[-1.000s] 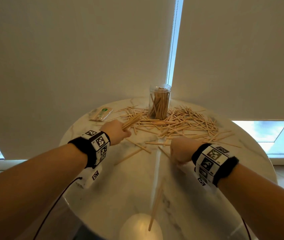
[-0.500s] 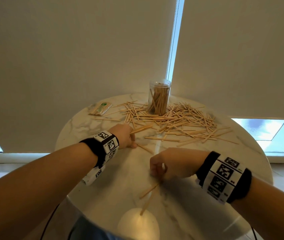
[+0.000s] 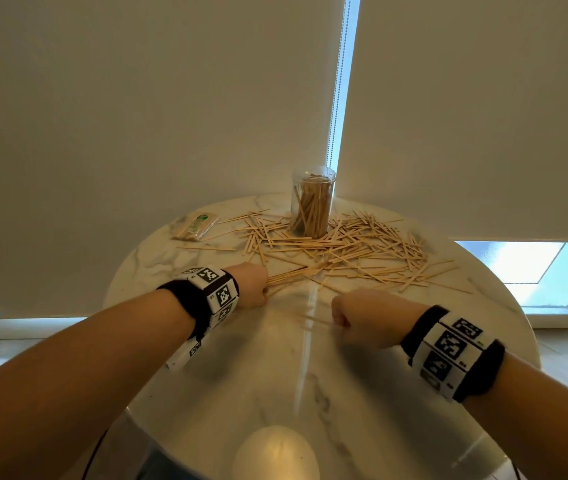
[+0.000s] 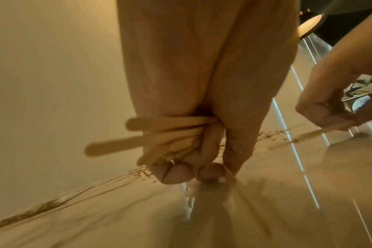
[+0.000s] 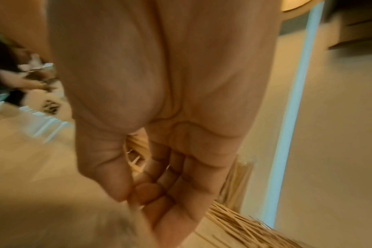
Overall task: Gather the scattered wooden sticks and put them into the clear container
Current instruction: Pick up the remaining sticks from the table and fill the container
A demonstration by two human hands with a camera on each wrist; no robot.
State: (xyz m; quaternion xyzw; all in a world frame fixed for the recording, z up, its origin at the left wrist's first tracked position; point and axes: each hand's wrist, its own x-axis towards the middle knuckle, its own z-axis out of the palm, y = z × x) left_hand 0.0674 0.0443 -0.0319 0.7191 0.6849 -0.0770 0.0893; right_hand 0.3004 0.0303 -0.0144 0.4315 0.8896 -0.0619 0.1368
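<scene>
- Head view: a round marble table (image 3: 227, 382) stands before drawn blinds (image 3: 137, 116). At its far edge a clear jar (image 3: 312, 206) holds upright sticks; loose sticks (image 3: 351, 252) are scattered around it, with a small packet (image 3: 197, 226) to the left.
- Left wrist view: the left hand (image 4: 193, 127) clenches a bundle of sticks (image 4: 159, 132).
- Right wrist view: the right hand (image 5: 159, 167) is curled, pinching a blurred stick.

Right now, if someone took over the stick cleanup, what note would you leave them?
Left hand grips a bundle of sticks low over the marble table.
Right hand pinches a stick or two, blurred.
Clear container stands upright at the far edge, already partly filled.
Left to do: drop both handfuls in, then gather the big scattered pile around the container.
</scene>
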